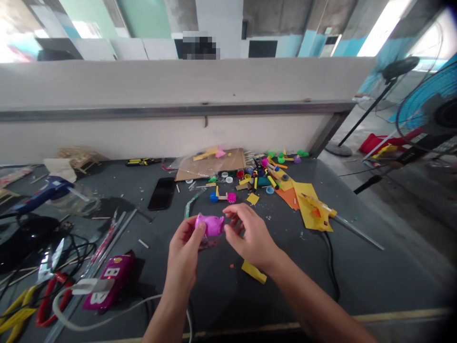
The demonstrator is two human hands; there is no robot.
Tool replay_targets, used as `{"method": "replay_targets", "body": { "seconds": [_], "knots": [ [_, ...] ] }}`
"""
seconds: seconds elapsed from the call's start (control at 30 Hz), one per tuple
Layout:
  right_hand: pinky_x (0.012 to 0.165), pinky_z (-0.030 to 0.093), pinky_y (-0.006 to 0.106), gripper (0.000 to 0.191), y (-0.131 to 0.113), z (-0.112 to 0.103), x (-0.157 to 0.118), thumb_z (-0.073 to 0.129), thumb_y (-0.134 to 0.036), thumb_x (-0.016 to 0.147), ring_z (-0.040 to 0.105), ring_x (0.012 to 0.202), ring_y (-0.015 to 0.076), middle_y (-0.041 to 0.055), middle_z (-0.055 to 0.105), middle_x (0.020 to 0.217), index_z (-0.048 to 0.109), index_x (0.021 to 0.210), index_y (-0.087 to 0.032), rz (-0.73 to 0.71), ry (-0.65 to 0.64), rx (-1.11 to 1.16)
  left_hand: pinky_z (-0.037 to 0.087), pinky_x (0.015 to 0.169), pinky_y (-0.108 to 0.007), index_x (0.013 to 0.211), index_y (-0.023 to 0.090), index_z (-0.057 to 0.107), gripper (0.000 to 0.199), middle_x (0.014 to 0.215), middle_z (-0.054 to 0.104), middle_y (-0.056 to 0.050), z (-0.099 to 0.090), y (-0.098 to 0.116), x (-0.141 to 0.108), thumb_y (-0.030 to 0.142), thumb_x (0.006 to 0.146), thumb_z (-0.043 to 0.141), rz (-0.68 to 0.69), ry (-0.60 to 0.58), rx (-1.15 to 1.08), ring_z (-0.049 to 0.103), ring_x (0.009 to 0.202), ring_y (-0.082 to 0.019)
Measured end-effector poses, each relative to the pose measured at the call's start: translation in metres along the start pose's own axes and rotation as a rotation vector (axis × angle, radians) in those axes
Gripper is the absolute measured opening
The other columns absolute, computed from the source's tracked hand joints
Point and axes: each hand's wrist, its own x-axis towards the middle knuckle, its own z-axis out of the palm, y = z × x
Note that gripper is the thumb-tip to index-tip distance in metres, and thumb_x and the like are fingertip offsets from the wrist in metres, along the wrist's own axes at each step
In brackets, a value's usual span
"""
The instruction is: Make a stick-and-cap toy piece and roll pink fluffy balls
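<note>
While pinched between thumb and fingers of the left hand (183,252), looks light, soft and easily dented: a glossy magenta-pink rounded lump (214,226) with pointed corners, probably modelling clay. Held above the middle of the dark grey table (293,267). Best gripped lightly by the broad flanks, clear of the corners. Noted just beside its right end: the right hand (255,238), narrowly open, apparently empty. Found no readable brand or lettering on the lump; saw only illegible white markings on the magenta socket block (119,267).
</note>
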Motion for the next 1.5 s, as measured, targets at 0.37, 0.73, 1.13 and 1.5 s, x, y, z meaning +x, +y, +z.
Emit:
{"method": "replay_targets", "body": {
  "seconds": [0.37, 0.73, 1.13, 1.5],
  "knots": [
    [0.089, 0.043, 0.037, 0.036, -0.007, -0.005, 0.006, 0.062, -0.033, 0.078, 0.053, 0.099, 0.0216, 0.0074, 0.06, 0.105, 0.053, 0.111, -0.021, -0.338, -0.178, -0.215, 0.038, 0.051, -0.017, 0.085, 0.016, 0.064, 0.026, 0.068, 0.059, 0.002, -0.004, 0.005, -0.001, 0.038, 0.072, 0.067, -0.002, -0.082, 0.062, 0.049, 0.055, -0.008],
    [0.073, 0.047, 0.03, 0.01, 0.005, 0.003, 0.0, 0.055, -0.017, 0.075, 0.056, 0.076, 0.0162, 0.0037, 0.062, 0.08, 0.055, 0.085, -0.019, -0.405, 0.028, -0.161, 0.035, 0.046, -0.015, 0.074, 0.014, 0.06, 0.021, 0.058, 0.052, 0.004, 0.007, 0.001, -0.003, 0.034, 0.071, 0.068, -0.091, -0.092, -0.129, 0.044, 0.048, -0.005],
    [0.079, 0.045, 0.034, 0.033, 0.008, -0.001, 0.007, 0.061, -0.039, 0.081, 0.057, 0.092, 0.0216, 0.0083, 0.063, 0.1, 0.052, 0.105, -0.018, -0.323, -0.233, -0.334, 0.039, 0.047, -0.014, 0.083, 0.016, 0.062, 0.024, 0.06, 0.054, 0.004, -0.004, -0.003, 0.005, 0.036, 0.072, 0.068, -0.14, -0.097, -0.131, 0.047, 0.05, -0.005],
    [0.075, 0.04, 0.029, 0.03, 0.002, -0.001, 0.01, 0.071, -0.03, 0.071, 0.057, 0.083, 0.0161, -0.0003, 0.065, 0.09, 0.058, 0.097, -0.023, 0.037, -0.166, -0.06, 0.039, 0.053, -0.017, 0.087, 0.018, 0.056, 0.031, 0.07, 0.055, 0.004, -0.006, -0.003, 0.006, 0.033, 0.066, 0.073, 0.064, -0.086, 0.162, 0.048, 0.059, -0.008]
  ]
}}
